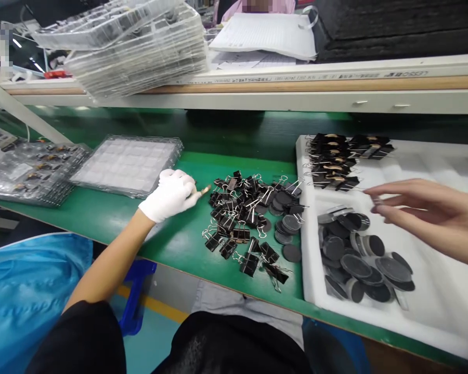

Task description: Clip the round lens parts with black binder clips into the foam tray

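My left hand (173,195), in a white glove, is closed with its thumb and forefinger around a small tan-gold piece (205,190), too small to name surely. It is over the green bench, just left of a heap of black binder clips (234,202). My bare right hand (425,213) reaches in from the right above the white foam tray (310,270). Its thumb and fingertips pinch a small clear piece that I cannot make out. Below that hand, dark round discs (356,265) lie piled in the tray. More black discs (291,253) rest beside the clips.
Rows of binder clips gripping tan pieces (333,161) stand at the tray's back. A clear plastic tray (127,163) lies on the bench, with stacked blister trays (35,169) farther left. A shelf (249,98) overhead bears more clear trays (140,52) and papers (263,36).
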